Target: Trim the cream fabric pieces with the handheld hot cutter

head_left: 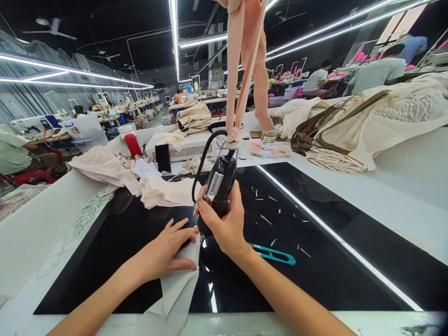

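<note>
My right hand (229, 224) is closed around a black corded hand-held power tool (220, 179), its narrow tip pointing down at the edge of a white fabric piece (178, 287). The tool hangs from pale pink straps (235, 70) tied above it. My left hand (163, 252) lies on the fabric with fingers spread, index fingertip close to the tool's tip. Both hands are over a glossy black sheet (315, 261). Teal thread snips (275, 255) lie beside my right wrist, partly hidden by it.
White offcuts (266, 219) are scattered on the sheet's right half. Stacked white fabric pieces (168, 191) sit behind my left hand. A red cylinder (132, 145) and a dark upright block (163, 158) stand at the back. Cream garments with brown straps (329, 126) heap at right. Other people sit far off.
</note>
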`<action>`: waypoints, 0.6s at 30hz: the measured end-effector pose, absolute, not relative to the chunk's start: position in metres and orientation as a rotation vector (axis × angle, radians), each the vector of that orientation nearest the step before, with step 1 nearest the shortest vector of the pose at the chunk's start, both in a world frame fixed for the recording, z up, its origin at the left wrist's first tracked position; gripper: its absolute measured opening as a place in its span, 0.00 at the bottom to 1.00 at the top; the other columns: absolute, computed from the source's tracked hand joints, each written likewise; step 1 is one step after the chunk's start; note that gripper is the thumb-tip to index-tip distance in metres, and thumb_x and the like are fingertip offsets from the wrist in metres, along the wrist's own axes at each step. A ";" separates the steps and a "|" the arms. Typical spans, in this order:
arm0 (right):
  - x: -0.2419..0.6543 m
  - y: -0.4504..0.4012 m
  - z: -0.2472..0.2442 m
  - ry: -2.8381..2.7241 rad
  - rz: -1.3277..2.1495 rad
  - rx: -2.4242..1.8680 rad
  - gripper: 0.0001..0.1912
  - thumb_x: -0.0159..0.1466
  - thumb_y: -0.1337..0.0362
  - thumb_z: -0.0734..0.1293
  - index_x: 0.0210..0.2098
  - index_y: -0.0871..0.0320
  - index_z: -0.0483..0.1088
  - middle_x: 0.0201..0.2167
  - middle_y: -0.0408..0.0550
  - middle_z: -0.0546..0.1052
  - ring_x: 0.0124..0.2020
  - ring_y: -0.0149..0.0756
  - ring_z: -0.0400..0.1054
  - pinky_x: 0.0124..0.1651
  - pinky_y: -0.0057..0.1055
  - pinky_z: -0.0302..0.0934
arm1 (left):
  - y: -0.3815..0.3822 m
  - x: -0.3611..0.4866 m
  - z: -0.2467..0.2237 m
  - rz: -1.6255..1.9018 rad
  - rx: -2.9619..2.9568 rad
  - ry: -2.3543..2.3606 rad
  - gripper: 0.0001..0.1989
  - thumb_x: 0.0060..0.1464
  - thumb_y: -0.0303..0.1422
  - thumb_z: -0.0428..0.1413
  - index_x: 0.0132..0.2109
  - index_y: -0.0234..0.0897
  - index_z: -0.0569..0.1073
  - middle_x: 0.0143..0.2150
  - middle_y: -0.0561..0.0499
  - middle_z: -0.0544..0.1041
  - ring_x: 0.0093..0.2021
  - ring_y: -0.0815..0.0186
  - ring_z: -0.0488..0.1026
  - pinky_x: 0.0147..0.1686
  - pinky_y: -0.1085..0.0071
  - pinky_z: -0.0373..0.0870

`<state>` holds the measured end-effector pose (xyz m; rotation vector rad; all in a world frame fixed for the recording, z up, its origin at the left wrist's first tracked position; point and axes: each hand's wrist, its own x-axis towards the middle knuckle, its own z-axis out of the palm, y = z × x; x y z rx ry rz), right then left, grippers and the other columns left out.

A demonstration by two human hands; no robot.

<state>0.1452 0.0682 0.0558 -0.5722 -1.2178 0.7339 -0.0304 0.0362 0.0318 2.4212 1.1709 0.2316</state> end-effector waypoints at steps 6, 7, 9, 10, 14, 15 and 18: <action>0.139 0.067 0.055 -1.230 0.741 -0.589 0.23 0.59 0.61 0.73 0.52 0.50 0.66 0.36 0.42 0.74 0.32 0.35 0.70 0.34 0.34 0.70 | 0.033 -0.033 0.033 0.210 2.422 1.208 0.18 0.58 0.34 0.68 0.49 0.41 0.69 0.59 0.45 0.76 0.74 0.45 0.56 0.69 0.29 0.45; 0.138 0.067 0.055 -1.232 0.740 -0.590 0.23 0.58 0.61 0.73 0.52 0.50 0.66 0.36 0.42 0.73 0.32 0.35 0.70 0.35 0.35 0.70 | 0.032 -0.033 0.032 0.214 2.427 1.206 0.18 0.58 0.35 0.68 0.50 0.41 0.69 0.59 0.46 0.76 0.74 0.45 0.56 0.69 0.29 0.45; 0.136 0.067 0.055 -1.235 0.737 -0.592 0.23 0.58 0.61 0.73 0.52 0.50 0.66 0.36 0.42 0.73 0.33 0.36 0.70 0.35 0.35 0.70 | 0.032 -0.034 0.031 0.241 2.437 1.197 0.18 0.58 0.36 0.68 0.50 0.42 0.69 0.59 0.46 0.76 0.73 0.44 0.58 0.69 0.29 0.45; 0.135 0.067 0.056 -1.237 0.736 -0.592 0.23 0.58 0.61 0.73 0.51 0.50 0.66 0.36 0.42 0.73 0.33 0.36 0.70 0.35 0.35 0.70 | 0.032 -0.035 0.030 0.258 2.441 1.194 0.18 0.58 0.36 0.68 0.51 0.42 0.70 0.59 0.46 0.76 0.73 0.45 0.58 0.69 0.30 0.45; 0.134 0.066 0.057 -1.242 0.733 -0.592 0.22 0.57 0.62 0.73 0.49 0.50 0.66 0.36 0.42 0.73 0.34 0.36 0.70 0.36 0.35 0.70 | 0.031 -0.036 0.029 0.283 2.459 1.179 0.22 0.58 0.37 0.68 0.56 0.42 0.70 0.62 0.44 0.74 0.73 0.44 0.59 0.69 0.29 0.46; 0.134 0.066 0.057 -1.242 0.733 -0.592 0.21 0.58 0.62 0.73 0.49 0.50 0.66 0.36 0.42 0.73 0.34 0.36 0.70 0.36 0.35 0.70 | 0.032 -0.036 0.029 0.279 2.464 1.178 0.23 0.58 0.37 0.68 0.57 0.42 0.70 0.63 0.43 0.74 0.73 0.44 0.58 0.69 0.29 0.46; 0.133 0.065 0.058 -1.245 0.734 -0.590 0.21 0.58 0.61 0.72 0.49 0.51 0.66 0.37 0.43 0.73 0.35 0.37 0.69 0.37 0.36 0.70 | 0.032 -0.035 0.030 0.250 2.465 1.181 0.22 0.58 0.36 0.67 0.57 0.43 0.71 0.62 0.43 0.74 0.74 0.44 0.55 0.68 0.28 0.45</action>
